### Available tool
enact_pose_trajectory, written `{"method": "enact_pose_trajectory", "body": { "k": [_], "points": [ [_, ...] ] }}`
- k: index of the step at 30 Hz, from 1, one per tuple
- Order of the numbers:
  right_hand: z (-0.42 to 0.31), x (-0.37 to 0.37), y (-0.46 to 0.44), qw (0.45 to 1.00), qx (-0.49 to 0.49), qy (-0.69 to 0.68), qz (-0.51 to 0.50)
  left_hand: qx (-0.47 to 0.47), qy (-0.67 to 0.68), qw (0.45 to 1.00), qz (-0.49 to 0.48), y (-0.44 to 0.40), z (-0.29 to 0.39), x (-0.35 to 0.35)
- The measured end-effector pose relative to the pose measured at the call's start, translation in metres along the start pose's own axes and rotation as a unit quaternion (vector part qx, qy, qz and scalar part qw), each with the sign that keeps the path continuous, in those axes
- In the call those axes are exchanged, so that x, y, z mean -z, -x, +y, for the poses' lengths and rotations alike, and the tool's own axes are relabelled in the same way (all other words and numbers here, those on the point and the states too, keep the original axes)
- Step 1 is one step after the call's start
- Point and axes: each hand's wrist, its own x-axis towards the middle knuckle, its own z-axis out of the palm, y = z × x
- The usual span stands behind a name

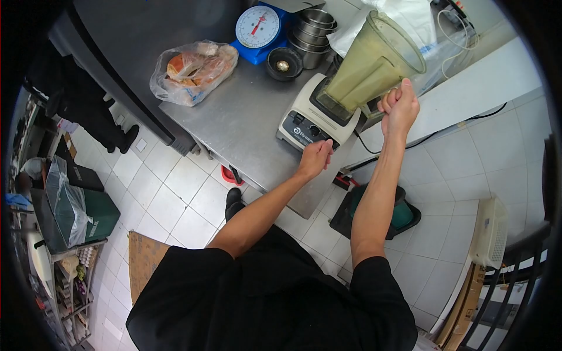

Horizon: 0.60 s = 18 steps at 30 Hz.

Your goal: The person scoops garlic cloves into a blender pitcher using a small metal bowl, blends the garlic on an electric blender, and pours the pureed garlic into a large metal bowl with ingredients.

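Observation:
A blender with a cream base (295,111) stands at the right end of the metal table. Its tall, cloudy, yellowish-green jar (363,70) sits on the base, with no lid on its wide top. My right hand (400,110) is closed at the jar's right side, where the handle is hidden by my fingers. Curled at the front control panel, my left hand (316,159) touches its right end; whatever is under those fingertips is hidden. A dark knob (314,130) shows on the panel just above them.
Behind the blender are stacked metal bowls (316,35), a black bowl (284,63) and a blue dial scale (257,27). A plastic bag of orange food (196,70) lies on the metal table (234,117). Another person's legs (93,111) are at left, beyond the table.

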Motion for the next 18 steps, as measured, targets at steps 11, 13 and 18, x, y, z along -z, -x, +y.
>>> {"method": "enact_pose_trajectory", "body": {
  "k": [11,13,18],
  "points": [
    [0.0,0.0,0.0,1.0,0.007,-0.018,0.004,-0.038,-0.051,0.998,0.017,-0.002,-0.01,0.002],
    [0.002,-0.001,0.0,1.0,0.0,0.004,0.01,-0.042,-0.038,0.998,-0.002,0.001,-0.008,0.004],
    [0.006,0.004,-0.003,1.0,0.012,-0.002,0.017,-0.03,-0.005,0.999,-0.018,-0.003,-0.019,0.004]
  ]
}}
